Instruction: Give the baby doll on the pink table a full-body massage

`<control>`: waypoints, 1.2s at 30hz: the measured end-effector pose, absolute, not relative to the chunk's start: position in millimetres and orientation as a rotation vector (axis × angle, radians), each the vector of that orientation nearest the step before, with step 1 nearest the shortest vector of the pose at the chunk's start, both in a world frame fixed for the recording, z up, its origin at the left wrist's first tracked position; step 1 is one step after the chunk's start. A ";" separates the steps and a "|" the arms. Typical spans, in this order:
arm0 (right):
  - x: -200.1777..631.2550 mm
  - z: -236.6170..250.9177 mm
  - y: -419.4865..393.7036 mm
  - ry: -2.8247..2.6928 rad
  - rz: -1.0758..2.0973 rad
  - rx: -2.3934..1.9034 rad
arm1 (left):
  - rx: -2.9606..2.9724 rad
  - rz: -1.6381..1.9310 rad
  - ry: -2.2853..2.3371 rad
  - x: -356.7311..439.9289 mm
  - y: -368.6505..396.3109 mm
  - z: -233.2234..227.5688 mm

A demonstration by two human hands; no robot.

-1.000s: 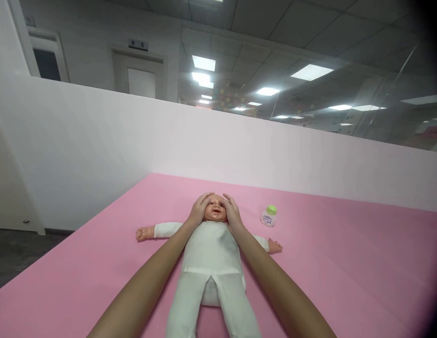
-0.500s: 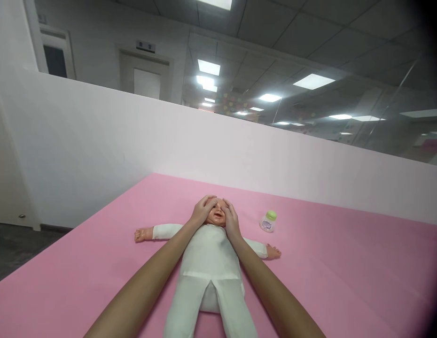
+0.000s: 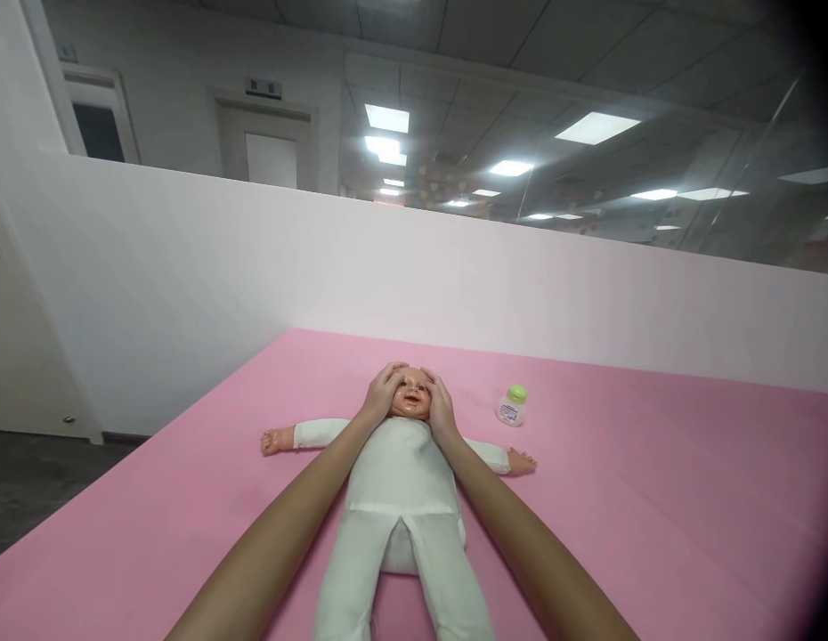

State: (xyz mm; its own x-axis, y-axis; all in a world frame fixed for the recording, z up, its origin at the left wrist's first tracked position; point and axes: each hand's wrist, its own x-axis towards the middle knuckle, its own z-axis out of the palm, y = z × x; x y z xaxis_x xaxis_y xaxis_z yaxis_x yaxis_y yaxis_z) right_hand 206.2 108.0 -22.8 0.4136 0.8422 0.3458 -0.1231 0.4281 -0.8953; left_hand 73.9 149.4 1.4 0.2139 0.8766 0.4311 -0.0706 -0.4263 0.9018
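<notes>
A baby doll [image 3: 404, 467] with a white cloth body lies on its back, arms spread out to both sides. My left hand [image 3: 385, 388] cups the left side of its head, fingers curved over the temple and forehead. On the other side my right hand [image 3: 441, 402] cups the head in the same way, fingertips near the brow. Between my hands the doll's face [image 3: 412, 398] shows, with eyes and mouth uncovered. My forearms pass along both sides of the torso and cover part of its sleeves.
The doll rests on a pink padded surface [image 3: 621, 499]. Right of its head stands a small clear bottle with a green cap [image 3: 512, 407]. A white low wall [image 3: 454, 276] borders the far side, and a grey floor [image 3: 27, 485] shows at the left.
My hands have shifted slightly outward along the doll's head, so more of its eyes and forehead shows. The camera view has tilted a little; doll and bottle lie as before.
</notes>
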 end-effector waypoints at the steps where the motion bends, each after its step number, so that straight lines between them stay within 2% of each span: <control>1: 206.2 -22.6 107.7 -0.944 0.734 -0.918 | 1.612 1.352 0.778 73.6 150.0 0.8; 36: 210.3 -25.4 109.0 -1.014 0.690 -0.972 | 1.662 1.352 0.775 73.5 158.7 -5.7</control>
